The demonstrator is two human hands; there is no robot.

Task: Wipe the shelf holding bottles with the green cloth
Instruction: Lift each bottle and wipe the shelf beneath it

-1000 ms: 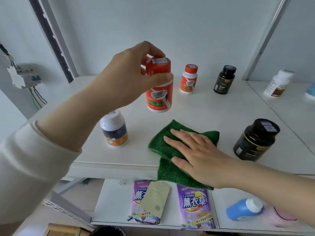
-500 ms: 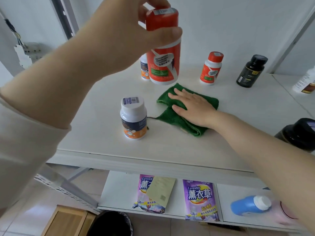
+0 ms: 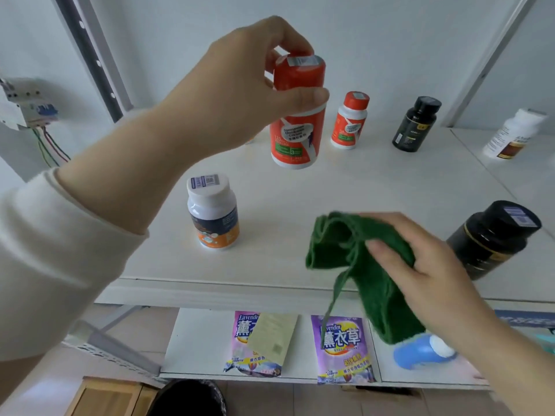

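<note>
Left hand (image 3: 240, 94) pinches the orange bottle (image 3: 295, 115) aloft; right hand (image 3: 420, 265) clutches the green cloth (image 3: 354, 259); "Lavender" sachets (image 3: 342, 346) at 6 o'clock.

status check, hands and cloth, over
Left hand holds big red bottle above shelf. Right hand grips green cloth at front edge. White bottle, black bottle flank it.

The left hand (image 3: 240, 94) comes out of a long, cream-white sleeve (image 3: 60, 253) of soft, thick knit, loose on the arm. Its cuff is pushed back partway up the forearm, where it ends in a plain rolled edge with faint creases behind it. The right hand (image 3: 432, 277) and its forearm are bare as far as the picture's edge, with short, unpainted nails and no ring or watch showing.
</note>
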